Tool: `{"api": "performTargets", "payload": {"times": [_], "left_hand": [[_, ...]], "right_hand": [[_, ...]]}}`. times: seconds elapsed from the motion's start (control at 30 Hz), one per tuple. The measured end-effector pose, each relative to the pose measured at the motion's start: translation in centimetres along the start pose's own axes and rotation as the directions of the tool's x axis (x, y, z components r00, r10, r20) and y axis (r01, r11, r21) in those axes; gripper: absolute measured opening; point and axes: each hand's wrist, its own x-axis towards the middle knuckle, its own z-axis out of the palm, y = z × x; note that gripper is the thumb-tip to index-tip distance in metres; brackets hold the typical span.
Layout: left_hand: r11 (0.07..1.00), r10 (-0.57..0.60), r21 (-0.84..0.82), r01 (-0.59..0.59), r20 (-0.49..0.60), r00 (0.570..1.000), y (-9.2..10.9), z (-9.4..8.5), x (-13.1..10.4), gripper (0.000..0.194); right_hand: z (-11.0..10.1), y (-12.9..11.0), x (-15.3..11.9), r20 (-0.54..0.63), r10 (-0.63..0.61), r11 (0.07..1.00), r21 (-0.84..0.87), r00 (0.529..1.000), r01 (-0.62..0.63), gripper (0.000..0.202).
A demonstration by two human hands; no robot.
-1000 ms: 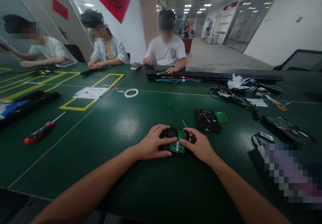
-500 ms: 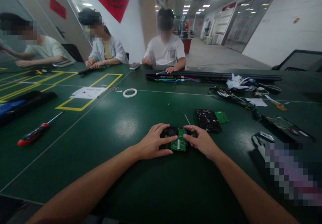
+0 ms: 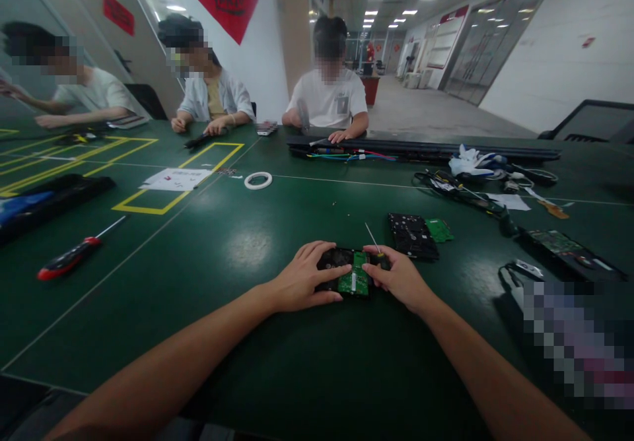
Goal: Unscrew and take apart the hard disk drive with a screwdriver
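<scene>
A black hard drive (image 3: 335, 261) with a green circuit board (image 3: 359, 276) on its upper face lies flat on the table in front of me. My left hand (image 3: 312, 274) spans the drive's left side, thumb at the near edge, index finger reaching onto the board. Tucked in my right hand (image 3: 389, 269) is a small screwdriver (image 3: 381, 257), its thin shaft pointing up and away. The right thumb and index finger also touch the board's right edge. Just beyond that hand rest a second black drive (image 3: 412, 235) and a loose green circuit board (image 3: 439, 230).
A red-and-black screwdriver (image 3: 72, 258) lies at left, with a roll of white tape (image 3: 258, 180) farther back. Cables (image 3: 458, 190), white gloves (image 3: 470, 161) and an opened device (image 3: 569, 251) are at right. Several people (image 3: 327, 98) sit across the green table (image 3: 277, 375).
My hands hold almost the same pose on the drive; the view has shifted slightly. Across the table, one person's hands have moved apart, with the dark object now under one hand.
</scene>
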Motion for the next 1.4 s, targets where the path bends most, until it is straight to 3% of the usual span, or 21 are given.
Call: {"api": "performTargets", "payload": {"times": [0.23, 0.37, 0.57, 0.9, 1.07, 1.17, 1.23, 1.3, 1.4], "left_hand": [[1.0, -0.02, 0.021, 0.021, -0.014, 1.0, 0.2, 0.2, -0.1, 0.064], [0.999, -0.025, 0.03, 0.025, -0.002, 1.0, 0.3, 0.0, -0.1, 0.065], [0.999, -0.032, 0.01, 0.032, -0.003, 0.999, 0.2, 0.0, -0.2, 0.066], [1.0, -0.029, -0.009, 0.029, -0.008, 1.0, 0.1, 0.0, -0.2, 0.067], [0.996, -0.059, -0.066, 0.06, 0.026, 0.998, 0.2, -0.5, -0.5, 0.073], [0.967, -0.117, -0.221, 0.129, 0.066, 0.991, -0.9, -1.3, 0.2, 0.087], [0.93, -0.214, -0.297, 0.217, 0.042, 0.976, -2.6, -1.8, 1.8, 0.064], [0.914, -0.351, -0.217, 0.344, 0.007, 0.936, -4.9, -1.9, 4.2, 0.05], [0.886, -0.45, -0.14, 0.442, -0.031, 0.893, -8.5, -1.6, 8.5, 0.048]], "right_hand": [[-0.7, 1.7, 0.7, -0.054, -0.04, 0.997, 0.063, 0.998, 0.044, 0.054], [-1.3, 2.3, 1.5, -0.14, -0.104, 0.994, 0.006, 0.985, 0.105, 0.053], [-2.2, 2.6, 2.4, -0.187, -0.066, 0.997, 0.014, 0.98, 0.069, 0.057], [-4.0, 3.3, 2.9, -0.319, -0.071, 0.997, -0.009, 0.945, 0.072, 0.051], [-4.1, 3.2, 2.7, -0.329, -0.096, 0.995, -0.045, 0.939, 0.086, 0.044], [-3.7, 2.9, 2.6, -0.298, -0.114, 0.993, -0.063, 0.948, 0.1, 0.044], [-3.3, 2.7, 2.7, -0.28, -0.12, 0.991, -0.085, 0.952, 0.099, 0.048], [-3.0, 2.4, 3.0, -0.299, -0.12, 0.986, -0.145, 0.947, 0.079, 0.052], [-2.8, 1.8, 3.5, -0.324, -0.099, 0.962, -0.273, 0.941, 0.007, 0.042]]}}
